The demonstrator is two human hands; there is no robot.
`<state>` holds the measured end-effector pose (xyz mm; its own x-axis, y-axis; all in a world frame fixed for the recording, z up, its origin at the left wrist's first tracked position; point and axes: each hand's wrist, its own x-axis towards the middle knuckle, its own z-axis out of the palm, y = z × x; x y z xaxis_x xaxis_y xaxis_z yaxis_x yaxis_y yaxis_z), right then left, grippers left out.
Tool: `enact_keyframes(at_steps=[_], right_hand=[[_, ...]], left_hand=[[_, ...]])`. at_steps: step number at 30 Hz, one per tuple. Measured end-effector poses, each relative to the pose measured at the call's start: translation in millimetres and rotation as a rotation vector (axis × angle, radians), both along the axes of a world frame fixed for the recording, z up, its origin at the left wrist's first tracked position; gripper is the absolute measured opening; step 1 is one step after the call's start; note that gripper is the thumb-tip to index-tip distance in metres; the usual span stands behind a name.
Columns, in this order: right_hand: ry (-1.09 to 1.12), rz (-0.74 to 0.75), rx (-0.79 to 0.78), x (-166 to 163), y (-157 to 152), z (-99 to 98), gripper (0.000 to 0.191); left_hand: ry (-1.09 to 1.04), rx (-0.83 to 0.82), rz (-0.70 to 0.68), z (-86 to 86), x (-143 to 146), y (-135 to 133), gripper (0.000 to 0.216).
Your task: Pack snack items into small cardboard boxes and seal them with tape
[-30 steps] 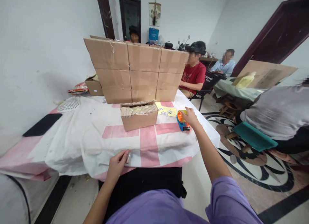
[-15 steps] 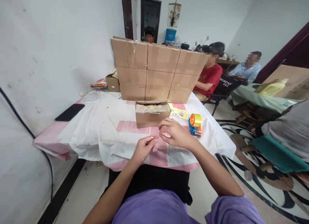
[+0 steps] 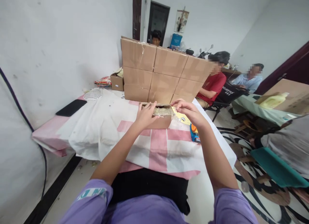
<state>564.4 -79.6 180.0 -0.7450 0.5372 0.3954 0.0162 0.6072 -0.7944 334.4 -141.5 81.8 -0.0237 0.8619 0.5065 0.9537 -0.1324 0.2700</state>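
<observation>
A small brown cardboard box [image 3: 162, 122] stands on the table in front of me, its top open and lined with ridged, corrugated-looking cardboard [image 3: 163, 112]. Over its left end lies my left hand [image 3: 145, 115], fingers reaching across to the back edge and thumb along the front edge. My right hand [image 3: 189, 111] hovers by the box's right end, fingers curved with a gap between them and the thumb. I see nothing clearly in it. Below that hand is a blue and orange tape dispenser [image 3: 194, 132], partly covered. A yellow printed sheet [image 3: 183, 118] lies behind it.
A wall of stacked cardboard boxes [image 3: 164, 75] rises behind the small box. On the left are a black flat object [image 3: 71, 108], a white perforated piece [image 3: 93, 94] and another small box [image 3: 117, 82]. A person in a red shirt [image 3: 214, 86] sits beyond.
My hands were together in front of the box, fingertips pinched. They have since parted and moved forward, the left onto the box, the right to its right end. The view has shifted slightly.
</observation>
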Motion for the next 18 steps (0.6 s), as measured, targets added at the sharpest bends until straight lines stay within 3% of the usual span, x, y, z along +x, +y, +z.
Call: enact_keyframes(at_steps=[3,8,15,18], right_hand=[[-0.138,-0.057,0.084,-32.4,43.5,-17.7,0.012],[-0.366,-0.211,0.253,-76.5,104.2,-56.6,0.011],[-0.421,-0.237,0.286,-80.7,124.1,-85.6,0.008],[-0.399,-0.375,0.262,-73.6,129.4,-87.9,0.04]], left_hand=[[0.029,-0.105,0.013,-7.9,0.6,8.9,0.074],[0.046,-0.022,-0.003,-22.2,-1.6,-1.2,0.073],[0.105,0.036,-0.069,-27.9,0.1,2.4,0.049],[0.068,0.052,-0.076,-29.8,3.2,5.1,0.05]])
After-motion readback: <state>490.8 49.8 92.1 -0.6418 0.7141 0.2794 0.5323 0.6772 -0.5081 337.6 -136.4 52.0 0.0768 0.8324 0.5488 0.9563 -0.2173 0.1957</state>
